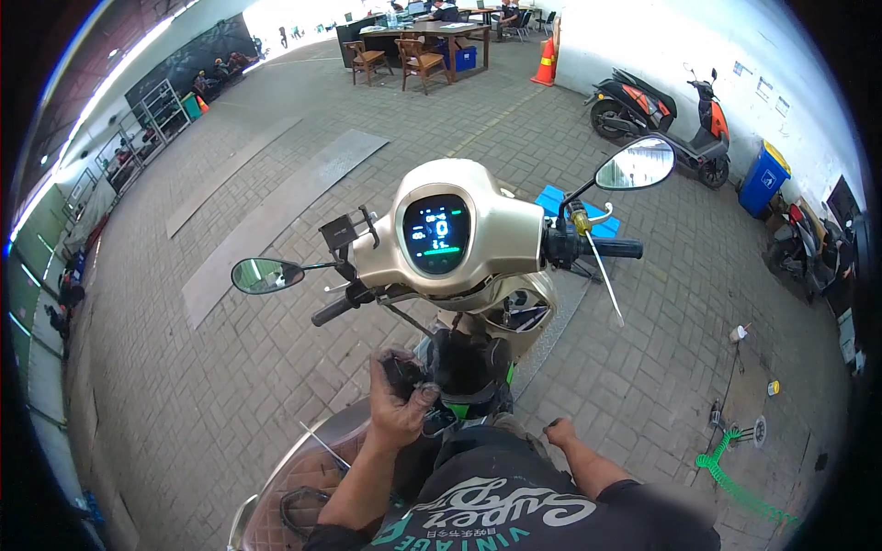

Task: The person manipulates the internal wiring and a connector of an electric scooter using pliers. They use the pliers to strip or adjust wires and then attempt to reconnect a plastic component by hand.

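Note:
A cream-gold scooter front (450, 179) stands before me with its display (436, 234) lit. My left hand (401, 399) is raised above the footwell, its fingers closed around a small black part (401, 375) whose kind I cannot make out. Low at my right side, my right hand (558, 432) is curled and apart from the scooter's handlebar; whatever it may hold is hidden. The brown quilted seat (299, 491) lies beneath my left forearm. From the right handlebar grip (611, 248) area a thin pale rod (606, 275) slants down, by a yellow piece.
A green coiled air hose (740, 491) lies on the paving at right, near a white cup (738, 334). Parked scooters (657, 119) and a blue bin (764, 179) line the right wall. Chairs (421, 66) and a desk (432, 29) stand behind. Metal plates (294, 216) cover paving at left.

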Available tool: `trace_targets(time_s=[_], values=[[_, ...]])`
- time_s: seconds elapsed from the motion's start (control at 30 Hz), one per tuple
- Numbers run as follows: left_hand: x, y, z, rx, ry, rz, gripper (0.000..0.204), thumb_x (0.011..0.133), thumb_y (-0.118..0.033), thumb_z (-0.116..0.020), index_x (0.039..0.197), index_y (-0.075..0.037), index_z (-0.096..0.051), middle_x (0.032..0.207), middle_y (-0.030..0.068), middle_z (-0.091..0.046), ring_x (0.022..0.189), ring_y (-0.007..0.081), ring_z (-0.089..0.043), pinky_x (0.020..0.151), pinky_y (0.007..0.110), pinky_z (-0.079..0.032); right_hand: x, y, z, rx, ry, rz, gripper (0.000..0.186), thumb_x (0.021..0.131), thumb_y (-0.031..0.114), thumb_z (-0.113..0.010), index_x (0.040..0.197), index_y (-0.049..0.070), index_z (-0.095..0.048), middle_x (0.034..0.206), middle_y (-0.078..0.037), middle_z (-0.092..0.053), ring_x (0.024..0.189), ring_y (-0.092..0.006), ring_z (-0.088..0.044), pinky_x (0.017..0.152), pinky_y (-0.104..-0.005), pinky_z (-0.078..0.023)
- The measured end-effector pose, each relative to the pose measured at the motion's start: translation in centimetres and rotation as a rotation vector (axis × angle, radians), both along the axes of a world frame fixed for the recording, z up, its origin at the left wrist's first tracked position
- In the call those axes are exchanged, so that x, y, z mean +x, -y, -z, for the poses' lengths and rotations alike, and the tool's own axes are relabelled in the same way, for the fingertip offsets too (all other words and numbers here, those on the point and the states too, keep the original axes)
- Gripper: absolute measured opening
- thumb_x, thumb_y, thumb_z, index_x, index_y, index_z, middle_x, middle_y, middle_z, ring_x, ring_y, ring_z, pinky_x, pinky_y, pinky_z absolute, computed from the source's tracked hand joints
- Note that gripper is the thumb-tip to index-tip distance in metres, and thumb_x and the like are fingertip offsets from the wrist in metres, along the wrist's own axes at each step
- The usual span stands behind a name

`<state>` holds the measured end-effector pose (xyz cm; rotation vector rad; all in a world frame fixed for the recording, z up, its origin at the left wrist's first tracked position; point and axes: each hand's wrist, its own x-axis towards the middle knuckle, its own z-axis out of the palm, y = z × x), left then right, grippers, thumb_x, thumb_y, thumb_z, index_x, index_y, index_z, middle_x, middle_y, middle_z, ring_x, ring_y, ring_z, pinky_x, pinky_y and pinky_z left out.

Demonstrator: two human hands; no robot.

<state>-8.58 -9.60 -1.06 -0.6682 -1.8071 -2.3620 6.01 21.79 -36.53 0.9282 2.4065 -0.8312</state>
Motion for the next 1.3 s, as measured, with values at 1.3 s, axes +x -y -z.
trace_targets(time_s=[1.3], values=[[1.9, -3.1, -2.2, 0.411, 0.517, 0.196, 0.023, 0.094, -0.023, -0.047, 0.104, -0.002, -0.051, 0.099, 0.0084, -0.056, 0.092, 0.0150, -0.055, 0.081, 0.029, -0.045, -10.8, 15.2, -37.5, -0.329, -1.504, -0.553, 0.031, 0.066, 0.001, -0.070, 0.095, 0.003, -0.058, 0.103, -0.019, -0.057, 0.092, -0.0349, -0.059, 0.077, -0.0374, -0.049]])
